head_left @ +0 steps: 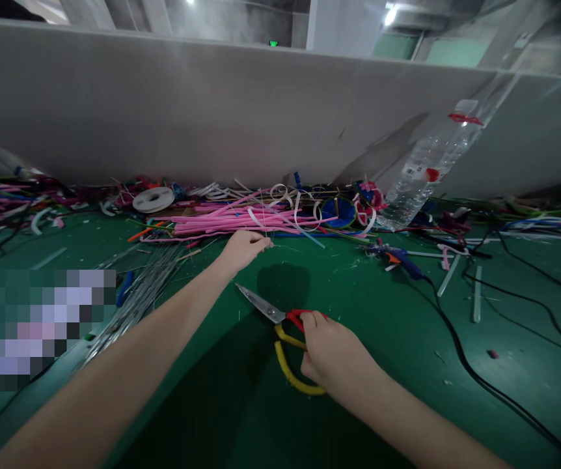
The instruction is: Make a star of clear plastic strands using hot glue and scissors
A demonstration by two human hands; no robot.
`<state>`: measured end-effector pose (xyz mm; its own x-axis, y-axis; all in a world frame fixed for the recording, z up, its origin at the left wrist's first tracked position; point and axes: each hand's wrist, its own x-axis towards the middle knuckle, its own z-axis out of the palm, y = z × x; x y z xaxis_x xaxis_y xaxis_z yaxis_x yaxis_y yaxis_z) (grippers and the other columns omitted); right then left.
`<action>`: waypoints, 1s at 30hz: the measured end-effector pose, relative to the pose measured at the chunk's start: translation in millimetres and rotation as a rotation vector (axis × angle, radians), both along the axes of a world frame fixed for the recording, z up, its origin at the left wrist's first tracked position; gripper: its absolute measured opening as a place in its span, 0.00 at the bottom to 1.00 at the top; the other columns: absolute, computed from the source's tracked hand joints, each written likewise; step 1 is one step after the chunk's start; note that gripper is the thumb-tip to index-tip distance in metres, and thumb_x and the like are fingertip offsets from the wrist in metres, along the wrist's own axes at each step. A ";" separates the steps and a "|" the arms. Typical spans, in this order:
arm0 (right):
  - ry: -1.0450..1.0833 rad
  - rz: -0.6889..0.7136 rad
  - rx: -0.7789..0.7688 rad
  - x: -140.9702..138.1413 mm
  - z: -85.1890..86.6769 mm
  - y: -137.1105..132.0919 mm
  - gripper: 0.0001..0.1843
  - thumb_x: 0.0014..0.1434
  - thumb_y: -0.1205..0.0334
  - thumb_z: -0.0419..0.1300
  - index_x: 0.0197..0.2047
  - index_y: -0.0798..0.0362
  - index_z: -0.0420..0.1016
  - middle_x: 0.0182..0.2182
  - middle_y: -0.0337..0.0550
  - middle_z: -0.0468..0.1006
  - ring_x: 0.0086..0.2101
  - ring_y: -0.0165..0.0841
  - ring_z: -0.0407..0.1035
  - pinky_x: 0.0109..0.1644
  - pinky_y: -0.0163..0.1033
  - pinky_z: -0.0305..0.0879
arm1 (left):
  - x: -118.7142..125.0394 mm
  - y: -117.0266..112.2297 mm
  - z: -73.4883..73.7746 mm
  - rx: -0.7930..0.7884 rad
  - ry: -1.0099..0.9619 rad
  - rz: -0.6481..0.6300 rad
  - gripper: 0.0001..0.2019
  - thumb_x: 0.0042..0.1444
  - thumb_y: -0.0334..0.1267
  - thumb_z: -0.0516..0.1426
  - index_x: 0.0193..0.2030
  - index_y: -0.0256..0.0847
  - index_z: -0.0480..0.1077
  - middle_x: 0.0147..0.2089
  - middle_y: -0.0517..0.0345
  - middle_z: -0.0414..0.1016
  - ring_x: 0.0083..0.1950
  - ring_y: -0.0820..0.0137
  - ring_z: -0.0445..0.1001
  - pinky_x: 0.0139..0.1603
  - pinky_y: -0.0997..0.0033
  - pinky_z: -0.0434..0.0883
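1 scissors in right hand, 1 bottle

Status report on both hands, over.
Left hand closed at edge of pink tubes, pinch too fine to tell. Right hand grips scissors, blades shut, on green table. Black cable lies to its right.

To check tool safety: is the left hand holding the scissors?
No, the right hand grips the scissors; the left hand is closed beside the pink strips.

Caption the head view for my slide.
Right hand grips scissors; closed left hand beside pink sticks on green table.
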<state>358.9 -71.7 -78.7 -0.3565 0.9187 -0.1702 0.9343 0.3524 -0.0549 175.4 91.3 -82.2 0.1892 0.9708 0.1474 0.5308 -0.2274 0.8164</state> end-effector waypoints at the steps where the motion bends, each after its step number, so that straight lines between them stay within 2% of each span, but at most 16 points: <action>1: 0.007 -0.035 -0.011 2.4 0.4 1.2 0.19 0.45 0.76 0.54 0.43 0.61 0.67 0.34 0.53 0.74 0.31 0.38 0.70 0.28 0.37 0.63 | -0.8 0.4 0.1 0.001 -0.007 0.004 0.16 0.50 0.46 0.52 0.33 0.36 0.76 0.26 0.57 0.71 0.22 0.75 0.62 0.24 0.76 0.59; 4: 0.120 -0.155 -0.022 18.2 3.3 2.4 0.14 0.48 0.73 0.53 0.40 0.57 0.66 0.30 0.49 0.74 0.27 0.36 0.69 0.24 0.36 0.58 | -4.8 2.0 2.8 0.007 -0.023 0.031 0.16 0.50 0.44 0.52 0.35 0.35 0.76 0.27 0.57 0.72 0.23 0.75 0.63 0.24 0.76 0.60; 7: 0.432 -0.308 -0.150 41.3 7.7 0.7 0.09 0.50 0.67 0.55 0.37 0.53 0.65 0.26 0.43 0.71 0.24 0.31 0.65 0.22 0.33 0.55 | -9.2 3.2 7.8 0.025 -0.015 0.058 0.15 0.50 0.43 0.53 0.30 0.35 0.76 0.21 0.60 0.69 0.22 0.75 0.61 0.24 0.76 0.58; 8: 0.576 -0.332 -0.214 48.5 9.7 -0.1 0.07 0.52 0.64 0.55 0.37 0.52 0.65 0.26 0.41 0.70 0.23 0.29 0.64 0.22 0.32 0.54 | -10.0 3.3 9.6 0.033 -0.006 0.067 0.15 0.50 0.43 0.53 0.28 0.35 0.76 0.18 0.61 0.67 0.21 0.75 0.60 0.24 0.76 0.57; 9: 0.742 -0.340 -0.340 54.6 12.0 -0.8 0.07 0.53 0.61 0.55 0.37 0.52 0.65 0.26 0.39 0.68 0.23 0.26 0.62 0.22 0.31 0.54 | -10.2 3.2 11.2 0.045 0.000 0.078 0.15 0.49 0.43 0.53 0.27 0.35 0.76 0.17 0.61 0.66 0.21 0.75 0.59 0.24 0.75 0.56; 12: 1.192 -0.453 -0.686 63.3 19.0 -2.5 0.12 0.54 0.52 0.56 0.37 0.51 0.62 0.20 0.30 0.58 0.17 0.21 0.50 0.18 0.29 0.47 | -6.9 1.3 14.6 0.069 -0.036 0.108 0.12 0.47 0.41 0.55 0.26 0.34 0.75 0.19 0.60 0.68 0.23 0.73 0.61 0.25 0.75 0.56; 14: 1.431 -0.518 -0.818 61.3 22.2 -3.1 0.15 0.54 0.51 0.57 0.38 0.51 0.60 0.20 0.29 0.53 0.17 0.19 0.46 0.17 0.28 0.44 | -2.3 -1.2 15.5 0.076 -0.085 0.125 0.11 0.47 0.39 0.55 0.24 0.34 0.74 0.21 0.59 0.70 0.25 0.73 0.63 0.26 0.75 0.57; 16: 1.591 -0.530 -0.891 55.6 22.2 -2.8 0.15 0.54 0.51 0.57 0.39 0.52 0.61 0.22 0.30 0.54 0.18 0.19 0.47 0.18 0.27 0.44 | 2.5 -4.2 15.8 0.079 -0.124 0.144 0.11 0.47 0.39 0.54 0.22 0.35 0.71 0.21 0.59 0.69 0.25 0.73 0.64 0.26 0.75 0.57; 19: 1.679 -0.516 -0.952 46.4 16.2 0.3 0.17 0.55 0.50 0.56 0.41 0.52 0.61 0.25 0.32 0.55 0.20 0.19 0.50 0.21 0.27 0.47 | 7.7 -7.4 14.8 0.078 -0.207 0.161 0.12 0.48 0.40 0.55 0.21 0.35 0.70 0.19 0.59 0.66 0.23 0.74 0.62 0.24 0.76 0.56; 23: 1.686 -0.474 -0.976 38.5 7.3 6.6 0.19 0.56 0.46 0.54 0.42 0.53 0.63 0.27 0.33 0.56 0.23 0.19 0.52 0.24 0.28 0.53 | 11.0 -7.6 11.0 0.083 -0.348 0.128 0.10 0.47 0.40 0.56 0.26 0.34 0.71 0.22 0.59 0.68 0.23 0.75 0.63 0.23 0.76 0.57; 27: 1.615 -0.467 -0.981 31.7 9.0 10.9 0.20 0.55 0.46 0.54 0.43 0.52 0.63 0.28 0.33 0.56 0.23 0.20 0.52 0.24 0.29 0.55 | 12.0 -6.4 7.7 0.144 -0.407 0.107 0.08 0.47 0.40 0.58 0.30 0.35 0.69 0.25 0.57 0.71 0.26 0.73 0.68 0.25 0.76 0.61; 30: 1.602 -0.516 -0.974 27.0 11.9 13.4 0.20 0.54 0.45 0.55 0.42 0.52 0.62 0.26 0.32 0.56 0.21 0.20 0.51 0.22 0.29 0.55 | 12.4 -6.4 6.3 0.164 -0.395 0.095 0.08 0.48 0.40 0.58 0.29 0.36 0.67 0.25 0.56 0.71 0.27 0.72 0.70 0.28 0.75 0.63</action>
